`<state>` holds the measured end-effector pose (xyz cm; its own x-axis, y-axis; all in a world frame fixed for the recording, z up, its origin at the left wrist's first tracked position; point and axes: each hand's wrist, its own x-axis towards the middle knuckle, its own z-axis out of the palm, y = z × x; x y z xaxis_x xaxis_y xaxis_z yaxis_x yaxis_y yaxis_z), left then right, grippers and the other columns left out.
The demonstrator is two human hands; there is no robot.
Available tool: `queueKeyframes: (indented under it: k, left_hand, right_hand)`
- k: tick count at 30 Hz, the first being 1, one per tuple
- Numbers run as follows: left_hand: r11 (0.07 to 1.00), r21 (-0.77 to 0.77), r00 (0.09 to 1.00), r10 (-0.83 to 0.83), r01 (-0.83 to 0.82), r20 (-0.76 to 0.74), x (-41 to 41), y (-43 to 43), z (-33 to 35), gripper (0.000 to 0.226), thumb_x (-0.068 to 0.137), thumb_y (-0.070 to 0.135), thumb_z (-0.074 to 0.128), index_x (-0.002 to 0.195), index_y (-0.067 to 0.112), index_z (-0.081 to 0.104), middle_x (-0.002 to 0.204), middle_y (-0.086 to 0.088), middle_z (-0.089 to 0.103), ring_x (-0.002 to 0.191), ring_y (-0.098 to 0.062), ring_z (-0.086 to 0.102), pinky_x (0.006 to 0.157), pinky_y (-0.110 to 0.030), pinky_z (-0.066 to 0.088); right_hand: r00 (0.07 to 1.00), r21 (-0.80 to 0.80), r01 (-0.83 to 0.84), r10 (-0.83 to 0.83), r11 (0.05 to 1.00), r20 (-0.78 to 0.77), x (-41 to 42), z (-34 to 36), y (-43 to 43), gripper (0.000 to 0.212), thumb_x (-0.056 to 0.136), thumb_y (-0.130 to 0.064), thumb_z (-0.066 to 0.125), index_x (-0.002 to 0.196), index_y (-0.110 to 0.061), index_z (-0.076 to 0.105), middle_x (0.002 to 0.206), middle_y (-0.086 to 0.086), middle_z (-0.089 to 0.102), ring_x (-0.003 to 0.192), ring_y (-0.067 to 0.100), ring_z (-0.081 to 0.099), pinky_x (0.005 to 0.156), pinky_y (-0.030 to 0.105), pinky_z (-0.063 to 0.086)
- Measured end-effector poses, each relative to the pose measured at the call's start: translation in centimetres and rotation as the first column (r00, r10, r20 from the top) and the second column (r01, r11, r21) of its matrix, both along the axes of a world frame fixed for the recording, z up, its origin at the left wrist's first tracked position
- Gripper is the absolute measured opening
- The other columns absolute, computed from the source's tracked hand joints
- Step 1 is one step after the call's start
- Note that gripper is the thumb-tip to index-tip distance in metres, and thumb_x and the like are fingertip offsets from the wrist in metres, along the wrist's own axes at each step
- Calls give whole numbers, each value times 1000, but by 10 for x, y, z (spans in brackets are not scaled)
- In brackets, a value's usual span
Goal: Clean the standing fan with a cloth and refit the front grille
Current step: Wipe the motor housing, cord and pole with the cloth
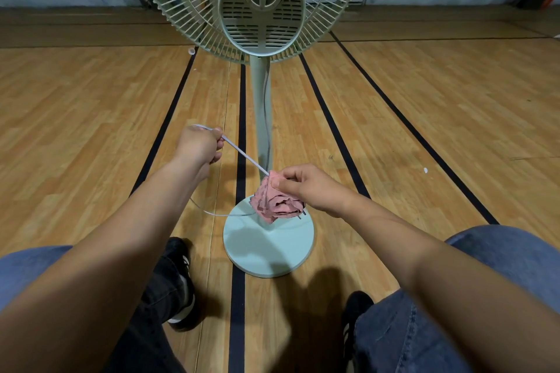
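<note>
— Where's the cord?

— Beside the fan (260,118) pole. The left hand (198,145) is fisted round the cord (242,154); the right hand (306,188) pinches the pink cloth (274,204) around it.

— How will it handle?

— Probably light, limp, smooth. Keep it taut and grip through the soft cloth.

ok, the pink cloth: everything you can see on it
The pink cloth is a soft, crumpled rag, bunched into loose folds, dusty pink with darker smudges that look like grime. The right hand pinches it at the top and the rest hangs below, in front of the fan's round base on the floor. It is wrapped around the pale power cord, which runs taut up to the left hand; more cord loops slack out of the cloth's lower left.
</note>
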<state>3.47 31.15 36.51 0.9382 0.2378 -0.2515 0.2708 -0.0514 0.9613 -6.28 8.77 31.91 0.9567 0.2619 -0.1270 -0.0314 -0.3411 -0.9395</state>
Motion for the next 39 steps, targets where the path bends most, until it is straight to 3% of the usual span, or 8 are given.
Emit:
queueKeyframes:
  k: [4, 11, 16, 21, 25, 31, 35, 39]
  left_hand:
    - [995, -41, 996, 94, -94, 8, 3, 5, 2, 7, 109, 16, 60, 112, 11, 64, 79, -2, 58, 65, -10, 53, 56, -24, 48]
    - [991, -50, 990, 126, -123, 60, -1, 0, -7, 18, 108, 15, 62, 89, 16, 61, 82, -4, 61, 65, -10, 59, 56, -27, 52]
    - [998, -44, 998, 45, -44, 34, -1, 3, -8, 22, 109, 13, 57, 87, 15, 63, 81, -6, 60, 61, -15, 56, 57, -27, 50]
    - [1000, -27, 999, 11, -10, 33, -5, -1, -7, 21, 109, 14, 56, 90, 15, 65, 80, -6, 59, 63, -15, 56, 42, -18, 47]
    - [992, -116, 998, 54, -52, 13, -5, -3, -4, 12, 110, 16, 57, 101, 12, 65, 79, -4, 59, 59, -10, 58, 47, -20, 53]
    - [890, -342, 914, -373, 303, -160, -23, -11, -5, 26, 108, 31, 62, 91, 12, 62, 68, 3, 51, 56, -7, 48, 47, -18, 46]
    - [824, -66, 808, -565, 563, -170, -37, -26, -12, 14, 99, 22, 75, 103, 10, 70, 75, 3, 60, 57, -7, 48, 49, -19, 41]
    - [788, 134, 798, -586, 602, -140, -39, -27, -15, 9, 93, 13, 82, 99, 11, 76, 85, -2, 69, 70, -11, 57, 57, -22, 45]
  right_hand:
    - [999, 83, 5, -2, 997, -40, -1, 6, 1, 25, 107, -15, 61, 113, 6, 72, 111, 28, 75, 94, 29, 72, 96, 46, 56]
    - [944, 282, -67, 152, 957, -292, -10, 14, 5, 41, 110, -18, 53, 129, 18, 58, 114, 28, 65, 98, 34, 63, 79, 30, 55]
    - [884, 409, -131, 294, 903, -364, -16, 21, 8, 34, 109, -9, 50, 134, 13, 56, 126, 30, 56, 117, 40, 51, 102, 41, 42]
    - [881, 298, -165, 276, 940, -384, -17, 20, 14, 40, 104, 7, 51, 142, 16, 48, 125, 28, 60, 115, 37, 57, 93, 34, 49]
    - [934, 216, -93, 160, 972, -319, -14, 14, 11, 34, 103, 6, 56, 133, 22, 54, 122, 32, 62, 112, 39, 57, 97, 46, 45]
    - [960, 204, -59, 112, 977, -258, -11, 14, 6, 33, 103, -1, 59, 129, 21, 59, 119, 33, 64, 108, 41, 59, 102, 58, 44]
    - [968, 124, -34, 64, 992, -241, -9, 11, 6, 28, 105, -4, 59, 123, 16, 66, 112, 28, 69, 101, 36, 64, 82, 36, 54]
    - [975, 91, 61, -40, 994, -219, -6, 5, 2, 27, 105, -9, 63, 119, 13, 70, 117, 38, 69, 96, 35, 66, 90, 46, 56]
